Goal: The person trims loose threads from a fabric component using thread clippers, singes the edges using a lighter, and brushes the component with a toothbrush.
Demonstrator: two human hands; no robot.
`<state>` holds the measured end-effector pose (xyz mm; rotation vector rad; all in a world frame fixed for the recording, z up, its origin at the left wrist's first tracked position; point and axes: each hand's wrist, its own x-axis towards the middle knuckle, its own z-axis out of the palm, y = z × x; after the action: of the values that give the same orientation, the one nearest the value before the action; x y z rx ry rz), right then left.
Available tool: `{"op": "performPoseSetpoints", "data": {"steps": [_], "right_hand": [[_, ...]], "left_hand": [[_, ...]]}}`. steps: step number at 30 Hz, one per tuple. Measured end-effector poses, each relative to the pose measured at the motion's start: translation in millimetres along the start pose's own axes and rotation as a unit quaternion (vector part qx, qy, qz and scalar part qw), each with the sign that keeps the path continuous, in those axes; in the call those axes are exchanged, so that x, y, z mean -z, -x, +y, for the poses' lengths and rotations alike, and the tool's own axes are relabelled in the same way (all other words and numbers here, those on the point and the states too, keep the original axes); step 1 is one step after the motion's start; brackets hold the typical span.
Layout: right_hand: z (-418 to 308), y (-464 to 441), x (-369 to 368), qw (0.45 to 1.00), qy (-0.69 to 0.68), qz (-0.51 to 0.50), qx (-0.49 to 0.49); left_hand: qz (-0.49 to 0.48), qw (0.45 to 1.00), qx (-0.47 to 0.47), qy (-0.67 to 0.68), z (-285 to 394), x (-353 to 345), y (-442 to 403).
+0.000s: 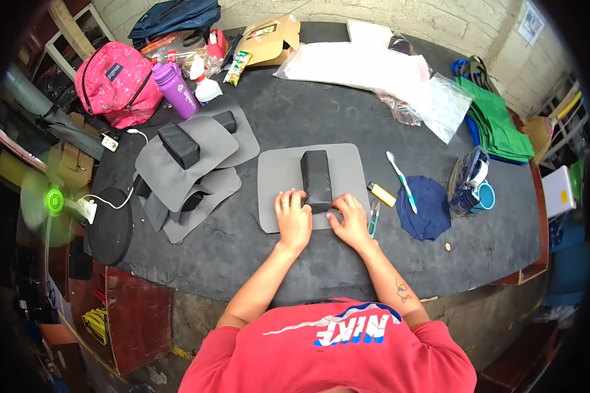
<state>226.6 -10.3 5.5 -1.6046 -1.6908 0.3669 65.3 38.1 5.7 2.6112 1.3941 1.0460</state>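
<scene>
A grey rounded panel lies flat on the dark table, with a long black box-shaped fabric piece standing up along its middle. My left hand is closed at the lower left corner of the black piece, its fingers bent against the side. On the other side, my right hand has its fingers curled at the lower right edge, the thumb near the bottom end. Both palms hang over the panel's near edge. Beside my right hand lie small thread snips and a yellow lighter.
Stacked grey panels with black pieces lie to the left, near a purple bottle and a spray bottle. Rightward are a toothbrush, a dark blue cloth disc and a blue cup. A small green fan spins at far left.
</scene>
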Motion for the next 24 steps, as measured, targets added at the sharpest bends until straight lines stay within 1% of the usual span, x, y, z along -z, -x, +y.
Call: {"op": "performPoseSetpoints", "data": {"steps": [5,7,8,10,11,13,14,16,17,18,21,22,24], "right_hand": [[0,1,1,1.000,-0.003,0.005,0.001],[3,1,-2,1.000,0.005,0.009,-0.008],[4,0,-3,1.000,0.006,0.009,-0.008],[7,-1,-5,0.998,0.014,0.044,0.035],[9,-1,-4,0.998,0.014,0.044,0.034],[9,-4,-2,0.999,-0.013,0.025,0.023],[9,-5,-1,0.999,-0.014,0.024,0.021],[2,-8,6,1.000,-0.020,-0.002,0.011],[0,-10,7,0.998,-0.042,-0.029,-0.021],[-1,-12,6,0.998,-0.042,-0.029,-0.024],[-5,-15,6,0.997,-0.047,-0.052,-0.028],[-4,-16,5,0.997,-0.047,-0.052,-0.026],[0,-14,3,0.998,-0.037,-0.042,0.003]], "left_hand": [[0.008,1.000,-0.029,0.009,-6,-10,6],[-0.035,0.997,-0.060,-0.034,-6,-9,5],[-0.035,0.997,-0.060,-0.034,-7,-9,4],[-0.098,0.991,-0.082,-0.031,-6,0,1],[-0.099,0.991,-0.082,-0.030,-7,4,0],[-0.091,0.990,-0.089,0.057,-13,12,2],[-0.093,0.990,-0.089,0.057,-19,13,6],[-0.124,0.969,-0.055,0.208,-28,10,17],[-0.111,0.957,-0.013,0.268,-29,6,21],[-0.113,0.956,-0.013,0.269,-28,8,21],[-0.123,0.923,0.067,0.358,-28,11,19],[-0.122,0.924,0.067,0.357,-32,10,19],[-0.173,0.922,0.031,0.345,-44,10,21]]}}
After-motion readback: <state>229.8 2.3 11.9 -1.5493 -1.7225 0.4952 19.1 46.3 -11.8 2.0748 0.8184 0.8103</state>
